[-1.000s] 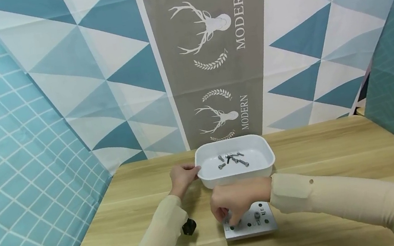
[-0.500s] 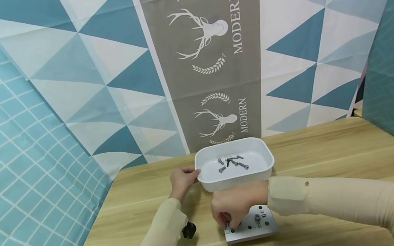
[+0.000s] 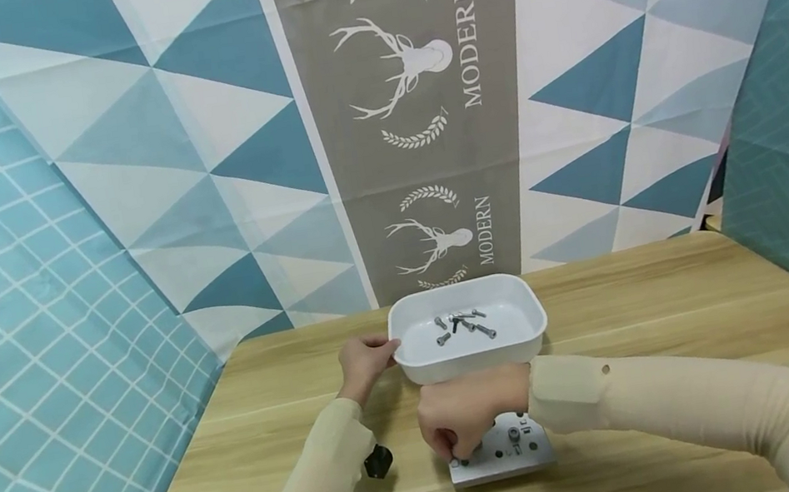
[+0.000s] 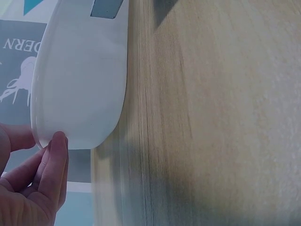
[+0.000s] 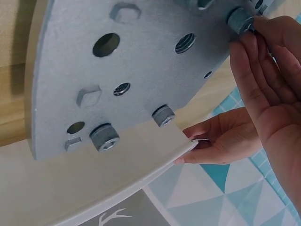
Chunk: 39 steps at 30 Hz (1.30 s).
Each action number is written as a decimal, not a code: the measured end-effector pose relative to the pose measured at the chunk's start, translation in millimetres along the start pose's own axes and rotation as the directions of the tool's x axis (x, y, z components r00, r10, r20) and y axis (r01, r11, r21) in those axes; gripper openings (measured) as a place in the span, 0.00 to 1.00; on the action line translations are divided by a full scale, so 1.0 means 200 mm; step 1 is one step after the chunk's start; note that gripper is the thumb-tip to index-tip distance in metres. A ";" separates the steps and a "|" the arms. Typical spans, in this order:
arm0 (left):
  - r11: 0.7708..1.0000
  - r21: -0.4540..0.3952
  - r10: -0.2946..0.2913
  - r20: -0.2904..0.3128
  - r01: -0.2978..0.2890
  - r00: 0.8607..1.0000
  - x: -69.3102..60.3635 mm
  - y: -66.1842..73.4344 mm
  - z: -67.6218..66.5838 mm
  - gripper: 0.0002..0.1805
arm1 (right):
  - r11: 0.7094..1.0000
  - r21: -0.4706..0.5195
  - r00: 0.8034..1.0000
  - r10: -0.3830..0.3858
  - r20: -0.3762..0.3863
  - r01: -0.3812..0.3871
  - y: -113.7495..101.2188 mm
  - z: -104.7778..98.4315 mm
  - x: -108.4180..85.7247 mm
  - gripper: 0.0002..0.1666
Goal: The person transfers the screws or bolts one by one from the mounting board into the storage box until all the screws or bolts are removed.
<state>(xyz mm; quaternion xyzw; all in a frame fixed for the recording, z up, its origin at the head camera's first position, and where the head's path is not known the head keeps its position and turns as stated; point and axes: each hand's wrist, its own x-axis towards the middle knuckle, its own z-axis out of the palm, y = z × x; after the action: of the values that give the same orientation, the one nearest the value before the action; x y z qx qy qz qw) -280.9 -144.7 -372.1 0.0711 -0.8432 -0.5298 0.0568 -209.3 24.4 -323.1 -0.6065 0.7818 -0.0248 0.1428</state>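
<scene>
My left hand (image 3: 366,363) pinches the left rim of a white plastic tray (image 4: 84,80); thumb and fingers lie on either side of its wall. In the tray lie several loose bolts (image 3: 468,325). Over the left end of a silver metal plate (image 5: 146,61), my right hand (image 3: 456,415) pinches the head of a socket-head bolt (image 5: 240,21) standing at the plate. How deep that bolt sits is hidden. Other socket-head bolts (image 5: 104,137) stand in the plate, beside bare holes and engraved bolt outlines. My right hand covers part of the plate in the head view.
The wooden table (image 3: 641,329) carries the tray at the back and the plate in front of it. A black object (image 3: 378,462) shows against the left sleeve. Patterned cloth (image 3: 426,149) hangs behind, with blue tiled cloth (image 3: 35,330) on the left.
My right hand's fingers shift slightly at the plate's left end, still around the bolt. The left hand keeps hold of the tray rim. The head view has tilted a little.
</scene>
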 end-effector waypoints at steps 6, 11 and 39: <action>1.000 -0.015 0.016 -0.009 -0.016 1.000 0.01 0.00 -0.01 0.12 | 1.000 0.008 1.000 0.014 -0.003 -0.014 0.00 -0.01 0.01 0.09; 0.999 -0.030 0.026 -0.009 -0.027 1.000 0.01 0.00 -0.01 0.13 | 1.000 0.002 1.000 0.000 -0.016 0.000 0.01 0.00 0.01 0.08; 0.999 -0.040 0.032 -0.007 -0.032 0.999 0.00 -0.01 0.00 0.11 | 0.999 0.047 0.996 -0.011 -0.085 0.015 0.04 -0.07 -0.04 0.06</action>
<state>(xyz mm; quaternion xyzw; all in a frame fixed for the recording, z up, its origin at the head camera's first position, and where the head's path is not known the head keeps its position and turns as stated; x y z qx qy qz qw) -279.8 -145.7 -373.6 0.0582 -0.8333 -0.5454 0.0691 -218.4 32.3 -310.3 -0.6063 0.7824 -0.0703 0.1237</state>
